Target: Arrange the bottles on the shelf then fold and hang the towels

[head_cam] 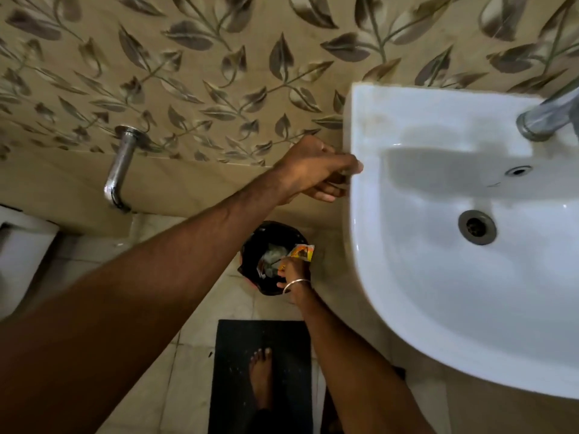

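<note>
1. Beside the white sink [407,302], the person is leaning over and reaching the left hand [313,170] out to the basin's left rim, with the fingers curled together and their tips touching the edge. This is probably for balance while bending down.

2. Below the sink, the right hand [294,277], wearing a thin bangle at the wrist, is pinching a small orange and yellow wrapper [302,252] between fingertips and holding it over the black bin [250,261] on the floor. It looks like rubbish being dropped in, since crumpled waste is already lying in the bin.

3. One bare foot [261,374] is standing on the dark mat [232,371], placing the person squarely in front of the bin.

4. No bottles, shelf or towels are showing anywhere in this view, so their position and look cannot be told. The main task appears not to be under way yet; clearing litter seems to be a side step.
</note>
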The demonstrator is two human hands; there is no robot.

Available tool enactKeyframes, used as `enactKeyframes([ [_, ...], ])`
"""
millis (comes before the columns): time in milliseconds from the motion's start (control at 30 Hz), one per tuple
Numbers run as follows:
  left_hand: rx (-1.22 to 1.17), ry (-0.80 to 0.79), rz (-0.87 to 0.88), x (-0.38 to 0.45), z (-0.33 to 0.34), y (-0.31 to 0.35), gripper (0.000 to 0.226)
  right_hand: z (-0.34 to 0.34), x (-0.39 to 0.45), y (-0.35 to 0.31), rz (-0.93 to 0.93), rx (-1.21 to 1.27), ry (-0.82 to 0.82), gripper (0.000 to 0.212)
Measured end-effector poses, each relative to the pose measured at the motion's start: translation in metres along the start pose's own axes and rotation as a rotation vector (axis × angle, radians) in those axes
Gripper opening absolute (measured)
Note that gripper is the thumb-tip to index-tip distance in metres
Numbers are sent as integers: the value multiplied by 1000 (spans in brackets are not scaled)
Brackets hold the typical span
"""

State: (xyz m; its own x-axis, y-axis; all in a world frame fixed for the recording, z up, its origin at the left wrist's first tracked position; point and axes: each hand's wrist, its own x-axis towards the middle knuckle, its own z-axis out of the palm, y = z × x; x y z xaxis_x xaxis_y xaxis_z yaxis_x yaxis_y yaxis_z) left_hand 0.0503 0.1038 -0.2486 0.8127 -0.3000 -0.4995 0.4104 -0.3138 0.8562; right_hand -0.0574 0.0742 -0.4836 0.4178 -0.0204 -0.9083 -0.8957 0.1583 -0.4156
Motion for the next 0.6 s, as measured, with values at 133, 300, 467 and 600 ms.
enactKeyframes([
  [133, 13, -9, 3, 4, -1, -1, 33, 7, 24, 7, 36, 180, 8, 36],
  [300, 15, 4, 11, 6, 0, -6, 32, 1, 49, 22, 64, 165, -9, 41],
  [467, -15, 11, 18, 6, 1, -8, 33, -15, 28, 19, 56, 190, 79, 40],
  [600, -57, 16, 5, 2, 1, -11, 43, -23, 12, 18, 62, 182, 116, 41],
])
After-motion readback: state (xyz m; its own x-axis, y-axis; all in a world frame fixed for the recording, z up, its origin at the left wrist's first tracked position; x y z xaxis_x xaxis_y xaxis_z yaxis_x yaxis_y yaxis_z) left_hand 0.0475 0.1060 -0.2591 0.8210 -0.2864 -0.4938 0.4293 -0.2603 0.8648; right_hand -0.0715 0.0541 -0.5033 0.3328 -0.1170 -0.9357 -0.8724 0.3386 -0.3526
